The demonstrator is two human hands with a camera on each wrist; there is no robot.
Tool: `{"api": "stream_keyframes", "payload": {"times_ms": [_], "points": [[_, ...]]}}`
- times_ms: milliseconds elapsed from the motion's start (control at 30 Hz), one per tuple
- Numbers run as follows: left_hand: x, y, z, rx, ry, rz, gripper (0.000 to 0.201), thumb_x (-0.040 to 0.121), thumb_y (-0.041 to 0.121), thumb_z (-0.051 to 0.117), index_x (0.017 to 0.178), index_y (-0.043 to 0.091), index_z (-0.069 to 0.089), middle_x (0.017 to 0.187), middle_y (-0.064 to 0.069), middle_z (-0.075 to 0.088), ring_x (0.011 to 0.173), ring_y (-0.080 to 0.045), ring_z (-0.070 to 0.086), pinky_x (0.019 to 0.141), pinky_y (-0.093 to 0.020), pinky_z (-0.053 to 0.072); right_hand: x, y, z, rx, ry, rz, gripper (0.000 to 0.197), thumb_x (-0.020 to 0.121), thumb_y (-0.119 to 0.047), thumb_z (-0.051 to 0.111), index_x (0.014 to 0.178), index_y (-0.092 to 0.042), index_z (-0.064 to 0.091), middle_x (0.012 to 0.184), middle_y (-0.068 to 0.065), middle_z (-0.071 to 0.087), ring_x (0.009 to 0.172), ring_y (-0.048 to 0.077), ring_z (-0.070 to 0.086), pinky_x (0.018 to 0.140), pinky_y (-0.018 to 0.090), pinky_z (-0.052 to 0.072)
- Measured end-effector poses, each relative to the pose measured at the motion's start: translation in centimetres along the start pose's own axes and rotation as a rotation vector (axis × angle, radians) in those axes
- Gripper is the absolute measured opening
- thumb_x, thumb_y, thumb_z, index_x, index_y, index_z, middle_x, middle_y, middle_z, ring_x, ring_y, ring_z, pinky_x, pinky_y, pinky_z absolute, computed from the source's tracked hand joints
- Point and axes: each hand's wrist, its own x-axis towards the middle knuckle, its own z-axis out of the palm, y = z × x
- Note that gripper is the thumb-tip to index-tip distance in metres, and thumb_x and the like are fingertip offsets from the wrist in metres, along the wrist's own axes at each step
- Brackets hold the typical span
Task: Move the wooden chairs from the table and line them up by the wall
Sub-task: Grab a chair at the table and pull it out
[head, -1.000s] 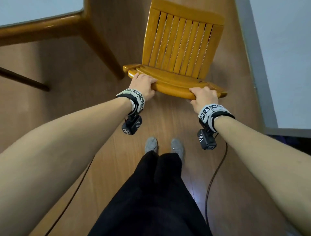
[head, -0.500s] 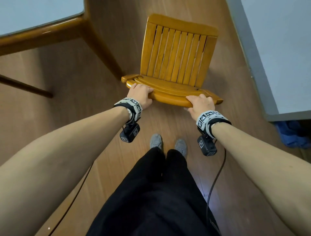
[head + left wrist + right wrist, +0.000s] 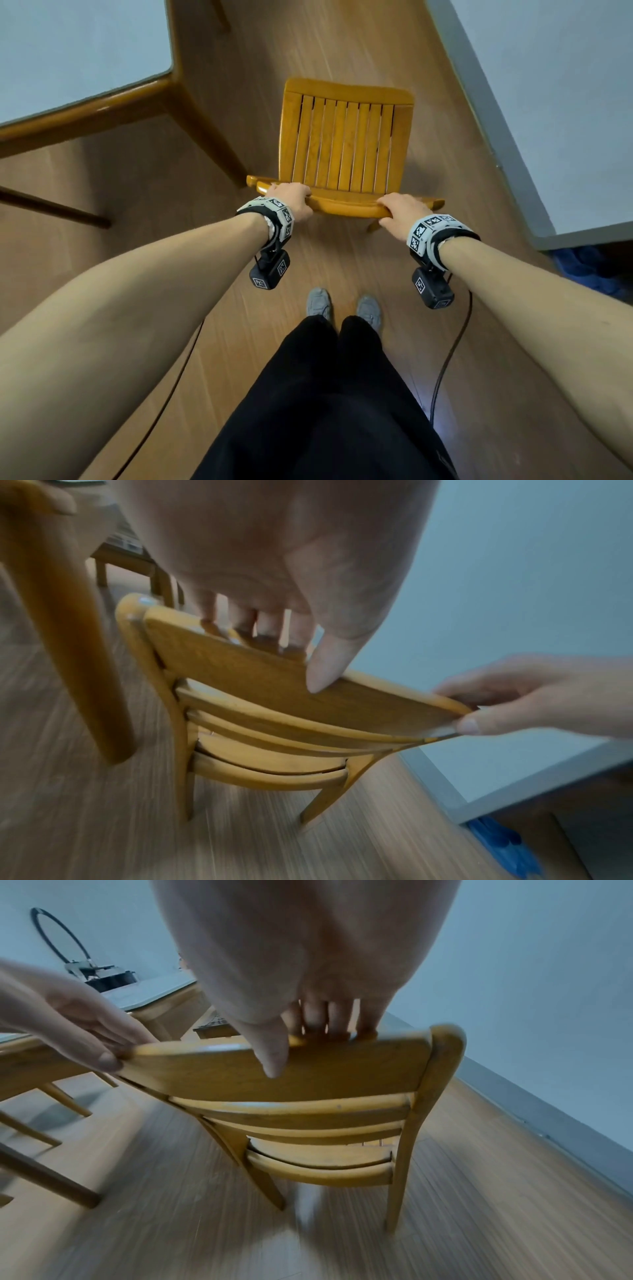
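A yellow wooden chair (image 3: 344, 147) with a slatted seat stands in front of me, its back toward me. My left hand (image 3: 291, 200) grips the left part of the chair's top rail (image 3: 346, 205), fingers over the front and thumb on the back. My right hand (image 3: 399, 212) grips the right part the same way. In the left wrist view the left hand (image 3: 274, 631) wraps the chair rail (image 3: 260, 680). The right wrist view shows the right hand (image 3: 318, 1026) curled over the chair rail (image 3: 342, 1066). Floor and chair legs look blurred in both wrist views.
A wooden table (image 3: 102, 106) with a pale top and slanted legs stands to the left. The wall (image 3: 555, 102) with a grey skirting runs along the right and ends at a corner. Something blue (image 3: 589, 267) lies past that corner. Cables trail on the floor beside my legs.
The chair has moved away from the table corner and sits squarer to me, with both hands still on the rail. The wall's end corner and the blue thing have come into view.
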Motion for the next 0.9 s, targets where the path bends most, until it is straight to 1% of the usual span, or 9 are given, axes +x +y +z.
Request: {"api": "stream_keyframes", "payload": {"times_ms": [67,133,200,267,367,433,533,700,900], "points": [[-0.3,1.1,-1.5,-0.034,-0.022,0.015,0.053,0.090,0.022,0.062,0.143,0.024,0.051,0.138,-0.007,0.057,0.120,-0.029,0.057,0.099,-0.044,0.050,-0.5,0.5,-1.8,0.010,-0.033,0.008,0.040,0.099,-0.019,0.053,0.138,-0.024,0.055,0.135,0.003,0.059,0.113,0.027,0.061,0.092,0.041,0.054],[-0.2,2.6,-3.2,-0.030,-0.004,0.060,0.056,0.090,0.025,0.062,0.145,0.026,0.048,0.143,-0.006,0.053,0.124,-0.028,0.055,0.100,-0.044,0.050,-1.1,1.3,-4.1,0.006,-0.043,0.036,0.047,0.099,-0.014,0.048,0.145,-0.025,0.050,0.143,0.003,0.053,0.121,0.028,0.058,0.095,0.040,0.050],[-0.1,4.5,-5.4,-0.033,0.024,0.087,0.058,0.091,0.026,0.061,0.146,0.026,0.046,0.146,-0.005,0.051,0.125,-0.028,0.055,0.100,-0.043,0.050,-1.5,2.2,-6.8,-0.010,-0.038,0.052,0.048,0.099,-0.016,0.047,0.146,-0.026,0.049,0.146,0.003,0.051,0.122,0.028,0.058,0.095,0.039,0.049],[0.1,6.4,-7.9,-0.048,0.057,0.107,0.058,0.092,0.027,0.061,0.147,0.024,0.045,0.147,-0.006,0.049,0.123,-0.028,0.056,0.099,-0.043,0.051,-1.9,3.4,-9.5,-0.004,-0.009,0.070,0.049,0.098,-0.019,0.047,0.146,-0.029,0.048,0.147,0.003,0.052,0.119,0.028,0.059,0.092,0.037,0.051],[0.8,9.5,-11.5,-0.039,0.111,0.125,0.057,0.093,0.029,0.060,0.147,0.021,0.046,0.147,-0.007,0.050,0.123,-0.028,0.056,0.098,-0.041,0.050,-2.1,5.6,-13.4,0.002,0.039,0.070,0.048,0.098,-0.021,0.048,0.146,-0.026,0.048,0.144,0.004,0.055,0.120,0.028,0.060,0.095,0.038,0.052],[1.3,11.7,-13.5,-0.002,0.144,0.131,0.057,0.092,0.029,0.059,0.147,0.020,0.046,0.145,-0.007,0.051,0.118,-0.028,0.059,0.092,-0.038,0.052,-2.1,7.4,-15.7,0.004,0.075,0.079,0.048,0.098,-0.021,0.048,0.146,-0.024,0.048,0.145,0.003,0.055,0.121,0.027,0.059,0.096,0.037,0.051],[2.5,15.6,-15.8,0.049,0.176,0.134,0.057,0.092,0.031,0.059,0.146,0.022,0.046,0.143,-0.005,0.054,0.114,-0.027,0.061,0.084,-0.035,0.052,-1.5,10.7,-18.9,0.020,0.122,0.079,0.050,0.098,-0.018,0.048,0.148,-0.022,0.046,0.145,0.004,0.054,0.118,0.025,0.061,0.091,0.034,0.051],[5.7,23.2,-18.9,0.076,0.237,0.070,0.055,0.092,0.031,0.058,0.146,0.024,0.048,0.141,-0.005,0.055,0.118,-0.026,0.058,0.088,-0.035,0.049,1.6,17.7,-23.8,0.027,0.178,0.035,0.052,0.096,-0.020,0.049,0.148,-0.024,0.046,0.147,0.003,0.053,0.120,0.026,0.060,0.097,0.040,0.051],[9.0,30.7,-23.5,0.058,0.284,-0.042,0.053,0.094,0.034,0.059,0.144,0.019,0.049,0.138,-0.008,0.057,0.117,-0.028,0.058,0.087,-0.035,0.047,5.1,24.6,-30.9,-0.010,0.192,-0.053,0.054,0.096,-0.019,0.049,0.149,-0.021,0.044,0.147,0.005,0.052,0.124,0.028,0.057,0.097,0.037,0.049]]}}
